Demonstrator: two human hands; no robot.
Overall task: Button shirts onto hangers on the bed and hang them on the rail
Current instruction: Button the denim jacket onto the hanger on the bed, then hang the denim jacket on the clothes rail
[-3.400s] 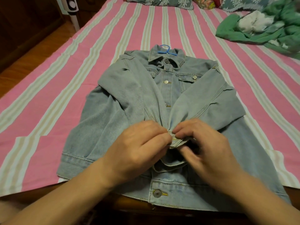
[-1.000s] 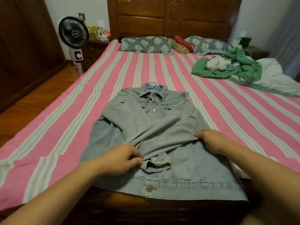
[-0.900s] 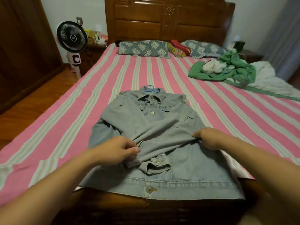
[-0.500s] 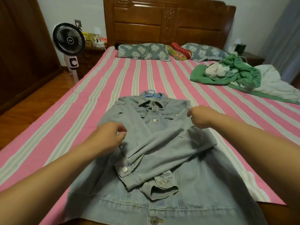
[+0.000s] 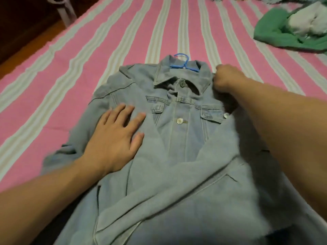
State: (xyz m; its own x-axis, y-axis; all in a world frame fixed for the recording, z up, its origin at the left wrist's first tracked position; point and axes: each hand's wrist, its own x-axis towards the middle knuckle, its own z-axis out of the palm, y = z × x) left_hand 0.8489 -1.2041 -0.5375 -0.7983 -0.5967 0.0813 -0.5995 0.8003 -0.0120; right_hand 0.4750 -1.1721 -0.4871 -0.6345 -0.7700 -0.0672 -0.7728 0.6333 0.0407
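A light blue denim shirt (image 5: 178, 138) lies buttoned and face up on the bed, its sleeves folded across the front. The blue hanger (image 5: 184, 65) sits inside it, only its hook showing at the collar. My left hand (image 5: 115, 137) lies flat with spread fingers on the shirt's left chest and folded sleeve. My right hand (image 5: 225, 78) is curled and grips the denim at the right shoulder, just beside the collar.
The bed has a pink and pale striped sheet (image 5: 106, 41). A heap of green and white clothes (image 5: 293, 27) lies at the far right. Wooden floor (image 5: 26, 43) and a fan's white stand (image 5: 65, 13) are beyond the bed's left edge.
My view has dropped close over the shirt. My left hand has opened flat on the left chest. My right hand has moved up from the sleeve to the right shoulder by the collar.
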